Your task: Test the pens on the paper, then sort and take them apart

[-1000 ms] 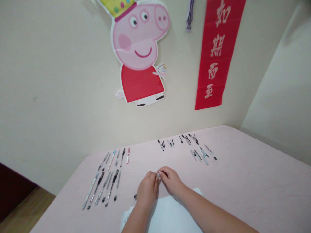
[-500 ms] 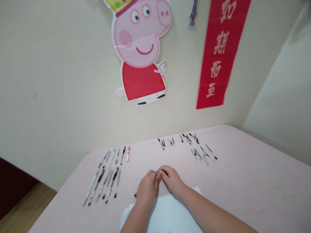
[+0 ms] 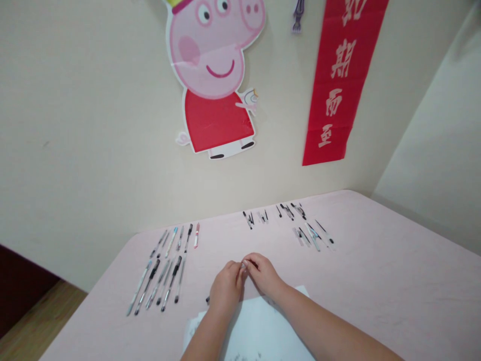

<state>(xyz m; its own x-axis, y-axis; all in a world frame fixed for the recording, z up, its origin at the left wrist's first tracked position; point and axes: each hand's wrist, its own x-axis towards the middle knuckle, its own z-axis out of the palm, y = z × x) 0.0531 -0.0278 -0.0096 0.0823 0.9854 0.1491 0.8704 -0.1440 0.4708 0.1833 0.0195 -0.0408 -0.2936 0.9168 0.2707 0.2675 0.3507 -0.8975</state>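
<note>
My left hand (image 3: 226, 286) and my right hand (image 3: 263, 273) meet above the far edge of a stack of white paper (image 3: 263, 326), fingers closed in a pinch. Between their fingertips shows a small pale, shiny bit of a pen (image 3: 243, 266). Past the left side of my left hand pokes a dark end, apparently of the same pen; its middle is hidden by that hand. My right thumb and forefinger pinch the other end.
On the left of the pink-covered table (image 3: 376, 291) lie two rows of pens (image 3: 173, 281). Small groups of pen parts (image 3: 287, 210), such as caps, refills and barrels, lie at the far right. Behind the table rises a wall with a cartoon pig cutout (image 3: 218, 120) and a red banner (image 3: 330, 100).
The view has shifted slightly, so everything sits a little higher in it. Both hands keep their pinch at the same place, with hardly any movement.
</note>
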